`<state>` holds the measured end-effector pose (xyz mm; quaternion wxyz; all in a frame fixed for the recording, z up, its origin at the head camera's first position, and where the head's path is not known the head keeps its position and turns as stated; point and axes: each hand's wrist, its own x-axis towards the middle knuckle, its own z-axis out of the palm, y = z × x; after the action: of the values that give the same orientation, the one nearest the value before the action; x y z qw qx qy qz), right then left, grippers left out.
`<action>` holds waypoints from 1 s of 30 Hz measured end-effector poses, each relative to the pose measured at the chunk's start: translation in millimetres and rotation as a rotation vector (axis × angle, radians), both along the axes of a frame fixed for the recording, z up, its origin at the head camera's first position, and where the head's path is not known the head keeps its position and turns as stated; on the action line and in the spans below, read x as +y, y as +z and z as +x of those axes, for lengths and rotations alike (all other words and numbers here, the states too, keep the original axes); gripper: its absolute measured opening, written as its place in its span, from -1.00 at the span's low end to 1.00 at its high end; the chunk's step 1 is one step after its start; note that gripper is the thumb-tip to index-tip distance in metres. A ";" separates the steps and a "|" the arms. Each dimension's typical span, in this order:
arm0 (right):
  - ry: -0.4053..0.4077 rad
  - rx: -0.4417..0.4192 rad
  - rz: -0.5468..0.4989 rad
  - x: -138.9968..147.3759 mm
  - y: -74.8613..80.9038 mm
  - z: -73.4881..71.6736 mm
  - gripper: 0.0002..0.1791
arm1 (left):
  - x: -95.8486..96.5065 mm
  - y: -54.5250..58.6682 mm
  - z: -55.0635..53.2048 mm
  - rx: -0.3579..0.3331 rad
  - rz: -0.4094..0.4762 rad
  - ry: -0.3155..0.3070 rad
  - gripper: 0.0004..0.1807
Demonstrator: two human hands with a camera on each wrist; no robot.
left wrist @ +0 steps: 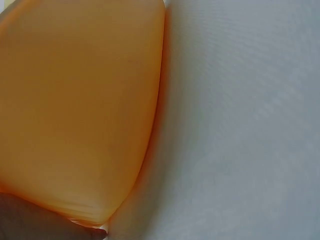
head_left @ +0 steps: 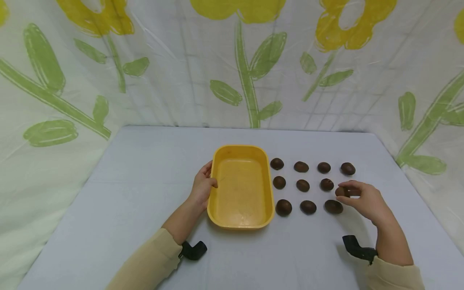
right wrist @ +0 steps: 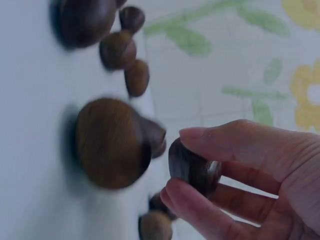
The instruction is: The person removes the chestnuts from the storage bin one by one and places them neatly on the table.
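Note:
A yellow rectangular tray [head_left: 241, 189] stands near the middle of the table with nothing in it. My left hand [head_left: 202, 186] grips its left rim, the thumb over the edge and the fingers against the outer side. In the left wrist view the tray's outer wall [left wrist: 85, 110] fills much of the picture. Over on the right, my right hand [head_left: 366, 199] pinches a brown chestnut [right wrist: 192, 167] between thumb and fingers, above the table. Several more chestnuts lie in rows right of the tray, among them a large one [head_left: 333, 206] just below the held one.
The table [head_left: 145, 209] has a white cover. Behind it hangs a white curtain [head_left: 163, 80] printed with yellow flowers and green leaves. The row nearest the tray has a chestnut [head_left: 284, 207] close beside the tray's right rim. A black wrist mount [head_left: 193, 250] sticks out by the left sleeve.

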<state>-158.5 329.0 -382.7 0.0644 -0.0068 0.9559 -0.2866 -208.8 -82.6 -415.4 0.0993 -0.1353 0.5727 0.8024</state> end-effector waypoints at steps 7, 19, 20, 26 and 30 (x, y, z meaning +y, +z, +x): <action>-0.066 -0.070 0.036 31.9 -9.8 8.3 -0.45 | -0.3 -0.9 -0.1 0.001 -0.019 -0.005 -0.09; -0.048 -0.144 0.024 46.7 -16.5 6.3 -0.52 | 0.1 -1.7 -0.6 -0.006 -0.018 -0.010 -0.10; -0.048 -0.146 0.022 47.0 -17.2 6.0 -0.52 | 0.0 -2.1 -0.7 -0.005 -0.025 -0.011 -0.10; -0.053 -0.128 0.053 48.3 -19.6 5.0 -0.50 | 0.3 -2.3 -0.7 0.003 -0.035 -0.015 -0.11; -0.055 -0.098 0.102 45.1 -20.3 4.8 -0.52 | 0.9 -1.6 -0.8 0.004 -0.035 -0.013 -0.11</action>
<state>-153.7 374.0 -403.0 0.1035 0.0369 0.9648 -0.2391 -209.6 -81.7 -416.9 0.1008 -0.1319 0.5878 0.7918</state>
